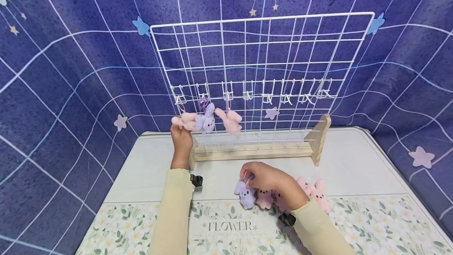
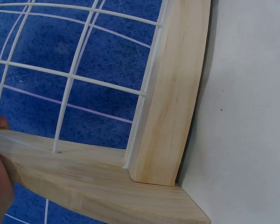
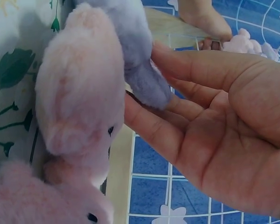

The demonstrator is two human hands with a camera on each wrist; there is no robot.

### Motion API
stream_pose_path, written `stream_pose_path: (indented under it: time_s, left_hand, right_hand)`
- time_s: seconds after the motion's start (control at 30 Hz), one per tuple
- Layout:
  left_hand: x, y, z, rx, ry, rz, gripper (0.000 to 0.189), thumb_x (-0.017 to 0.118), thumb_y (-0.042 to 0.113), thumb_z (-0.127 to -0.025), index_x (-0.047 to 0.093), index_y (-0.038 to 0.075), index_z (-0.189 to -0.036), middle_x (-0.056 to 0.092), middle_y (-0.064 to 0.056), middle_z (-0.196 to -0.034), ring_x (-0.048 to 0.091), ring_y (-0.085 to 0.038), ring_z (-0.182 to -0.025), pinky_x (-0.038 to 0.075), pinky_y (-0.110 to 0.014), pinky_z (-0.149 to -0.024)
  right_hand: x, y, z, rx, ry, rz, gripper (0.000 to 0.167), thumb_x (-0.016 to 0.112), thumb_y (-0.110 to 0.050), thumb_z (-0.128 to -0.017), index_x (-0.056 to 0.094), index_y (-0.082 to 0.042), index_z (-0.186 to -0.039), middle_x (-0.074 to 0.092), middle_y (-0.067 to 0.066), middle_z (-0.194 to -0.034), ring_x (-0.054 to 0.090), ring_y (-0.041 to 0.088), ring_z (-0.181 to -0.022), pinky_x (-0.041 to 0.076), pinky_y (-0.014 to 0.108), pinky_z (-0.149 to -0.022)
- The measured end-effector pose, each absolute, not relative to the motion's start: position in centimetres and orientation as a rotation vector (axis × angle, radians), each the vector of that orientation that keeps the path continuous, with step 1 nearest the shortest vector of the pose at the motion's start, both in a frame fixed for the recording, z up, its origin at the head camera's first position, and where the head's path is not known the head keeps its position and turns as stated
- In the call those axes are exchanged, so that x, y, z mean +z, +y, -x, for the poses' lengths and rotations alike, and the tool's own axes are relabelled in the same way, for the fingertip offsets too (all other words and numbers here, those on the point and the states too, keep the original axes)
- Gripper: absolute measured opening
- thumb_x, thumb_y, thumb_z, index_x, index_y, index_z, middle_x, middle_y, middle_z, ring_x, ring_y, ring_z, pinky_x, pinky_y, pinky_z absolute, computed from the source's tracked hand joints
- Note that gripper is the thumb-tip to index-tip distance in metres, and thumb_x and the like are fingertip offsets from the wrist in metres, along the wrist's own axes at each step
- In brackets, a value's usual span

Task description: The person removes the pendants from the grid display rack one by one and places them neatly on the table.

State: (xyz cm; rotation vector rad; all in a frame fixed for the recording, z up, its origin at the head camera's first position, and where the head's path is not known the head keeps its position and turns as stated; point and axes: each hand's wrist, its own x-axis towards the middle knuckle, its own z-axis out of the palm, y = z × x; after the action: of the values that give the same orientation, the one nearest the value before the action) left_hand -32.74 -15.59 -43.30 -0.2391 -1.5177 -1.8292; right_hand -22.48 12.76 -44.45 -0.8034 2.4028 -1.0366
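On the table in the head view, my right hand (image 1: 267, 177) pinches a lilac plush bunny (image 1: 246, 196) by its ear, the thumb and fingers on either side. Pink plush bunnies (image 1: 264, 200) sit in a row beside it, partly hidden by that hand and wrist. At the stand's left end my left hand (image 1: 182, 143) grips the wooden upright (image 2: 84, 175), fingers (image 2: 0, 122) on one side and thumb on the other. Just over this hand hangs a pink bunny (image 1: 185, 121), with a lilac bunny (image 1: 205, 123) and another pink one (image 1: 230, 123) to its right.
The white wire grid (image 1: 269, 66) stands upright in its wooden base (image 1: 253, 152), carrying a row of white hooks (image 1: 267, 97). Below it lies a flower-print mat (image 1: 219, 243) on the white table (image 1: 141, 172). Blue patterned cloth (image 1: 70, 70) surrounds the table.
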Motion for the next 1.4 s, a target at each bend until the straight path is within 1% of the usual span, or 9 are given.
stream_pose_path:
  time_s: [0.33,0.43,0.6,0.67,0.87,0.97,1.17,1.27,1.4]
  left_hand:
    - [-43.5,-15.7,32.9,-1.818,-1.508,0.251,0.03,0.057,-0.007,-0.097,0.07,0.019,-0.097,0.068,0.019,-0.086,0.06,0.001,-0.084,0.05,-0.016,-0.078]
    - [-43.5,-15.8,32.9,-1.814,-1.514,0.255,0.023,0.057,-0.006,-0.098,0.071,0.012,-0.097,0.068,0.018,-0.085,0.059,0.001,-0.082,0.05,-0.016,-0.076]
    - [-43.4,-15.8,32.9,-1.778,-1.541,0.24,0.011,0.056,-0.005,-0.098,0.067,-0.006,-0.1,0.066,0.021,-0.087,0.058,0.002,-0.088,0.048,-0.016,-0.084]
    - [-43.4,-15.8,32.9,-1.783,-1.541,0.236,0.012,0.056,-0.005,-0.098,0.068,-0.002,-0.1,0.066,0.021,-0.088,0.058,0.001,-0.09,0.048,-0.017,-0.086]
    - [-43.4,-15.7,32.7,-1.825,-1.533,0.237,0.029,0.057,-0.004,-0.099,0.069,0.023,-0.097,0.067,0.019,-0.089,0.058,0.001,-0.089,0.049,-0.016,-0.082]
    - [-43.5,-15.7,32.5,-1.842,-1.527,0.233,0.03,0.057,-0.005,-0.098,0.07,0.022,-0.097,0.068,0.018,-0.089,0.059,0.001,-0.089,0.05,-0.016,-0.081]
    - [-43.5,-15.7,32.3,-1.821,-1.538,0.213,0.022,0.056,-0.006,-0.096,0.07,0.009,-0.099,0.068,0.022,-0.089,0.059,0.002,-0.09,0.05,-0.015,-0.081]
    - [-43.5,-15.8,32.3,-1.807,-1.551,0.207,0.013,0.056,-0.006,-0.097,0.068,-0.004,-0.1,0.066,0.021,-0.086,0.057,0.001,-0.087,0.048,-0.016,-0.079]
    - [-44.1,-16.2,33.4,-1.793,-1.553,0.207,0.014,0.055,-0.006,-0.097,0.068,-0.003,-0.101,0.065,0.021,-0.087,0.057,0.001,-0.087,0.048,-0.016,-0.079]
  right_hand:
    - [-44.5,12.6,22.6,-0.981,2.532,0.738,0.025,0.075,0.004,-0.089,0.067,-0.005,-0.111,0.072,0.012,-0.109,0.069,0.026,-0.103,0.057,0.041,-0.09]
    - [-44.5,12.6,22.6,-0.99,2.549,0.718,0.023,0.074,0.001,-0.09,0.067,-0.004,-0.112,0.072,0.013,-0.109,0.069,0.026,-0.103,0.058,0.042,-0.09]
    - [-44.2,12.4,22.8,-1.009,2.595,0.7,0.019,0.07,-0.006,-0.094,0.067,-0.001,-0.113,0.073,0.016,-0.11,0.068,0.022,-0.098,0.057,0.042,-0.088]
    - [-44.2,12.4,22.8,-1.007,2.616,0.688,0.018,0.069,-0.008,-0.096,0.068,-0.001,-0.112,0.073,0.016,-0.111,0.066,0.02,-0.097,0.057,0.042,-0.088]
    - [-44.4,12.1,22.6,-1.027,2.667,0.639,0.016,0.068,-0.012,-0.098,0.069,-0.003,-0.111,0.072,0.014,-0.114,0.066,0.025,-0.104,0.054,0.047,-0.096]
    - [-44.5,12.0,22.4,-1.054,2.675,0.604,0.016,0.067,-0.013,-0.097,0.07,-0.005,-0.111,0.072,0.014,-0.118,0.066,0.025,-0.104,0.053,0.048,-0.098]
    - [-44.4,11.6,22.2,-1.149,2.704,0.56,0.02,0.066,-0.012,-0.098,0.069,-0.007,-0.116,0.071,0.012,-0.125,0.061,0.018,-0.092,0.052,0.043,-0.094]
    - [-44.2,11.4,22.3,-1.264,2.729,0.535,0.018,0.067,-0.012,-0.099,0.069,-0.011,-0.117,0.072,0.01,-0.126,0.066,0.021,-0.103,0.053,0.045,-0.099]
    - [-43.6,11.0,22.7,-1.498,2.721,0.513,0.022,0.067,-0.011,-0.1,0.066,-0.012,-0.121,0.072,0.009,-0.127,0.065,0.027,-0.126,0.055,0.049,-0.105]
